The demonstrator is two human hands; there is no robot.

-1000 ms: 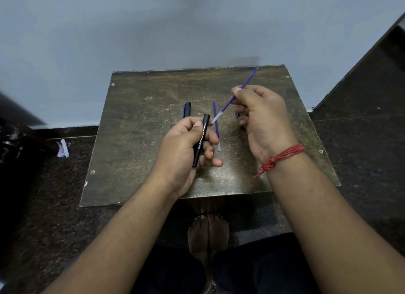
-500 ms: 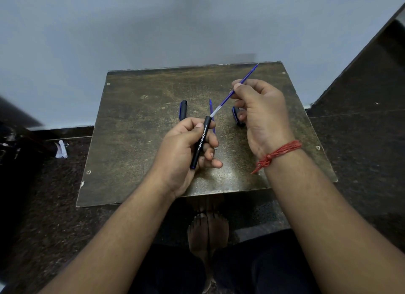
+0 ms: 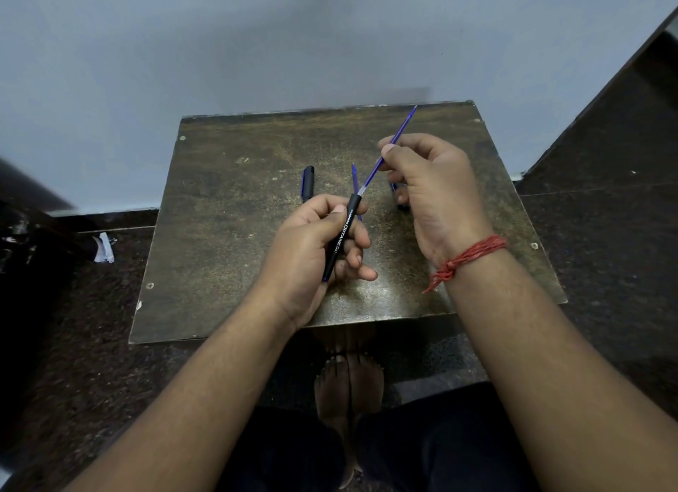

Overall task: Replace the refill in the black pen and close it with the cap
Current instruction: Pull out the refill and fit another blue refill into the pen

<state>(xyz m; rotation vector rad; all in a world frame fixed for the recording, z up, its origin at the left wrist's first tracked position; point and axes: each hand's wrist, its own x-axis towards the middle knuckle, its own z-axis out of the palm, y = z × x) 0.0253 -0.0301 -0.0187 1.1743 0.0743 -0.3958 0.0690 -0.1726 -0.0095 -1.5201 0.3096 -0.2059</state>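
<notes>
A worn, scratched brown board (image 3: 234, 234) with screw heads near its edges lies on a dark speckled floor (image 3: 91, 326), its far edge against a pale grey wall (image 3: 257, 51). A dark slab (image 3: 623, 124) rises at the right. A bit of white paper (image 3: 104, 248) lies on the floor left of the board. The person's bare feet (image 3: 348, 389) show below the board's near edge.

The left hand (image 3: 312, 249) grips the black barrel (image 3: 341, 236) above the board, its open end pointing up and away. The right hand (image 3: 429, 183), a red thread (image 3: 466, 258) on its wrist, pinches the blue refill (image 3: 385, 150) between thumb and fingers; the refill's pale lower end sits in the barrel's mouth. On the board lie the cap (image 3: 307, 183), a second refill (image 3: 355, 179) partly behind the barrel, and a dark-blue piece (image 3: 398, 198) mostly hidden by the right hand.

A second ago the refill's end hung clear of the barrel, just right of its mouth; half a second ago it had reached the opening, and it now stands slightly further in. The things on the board have not moved.
</notes>
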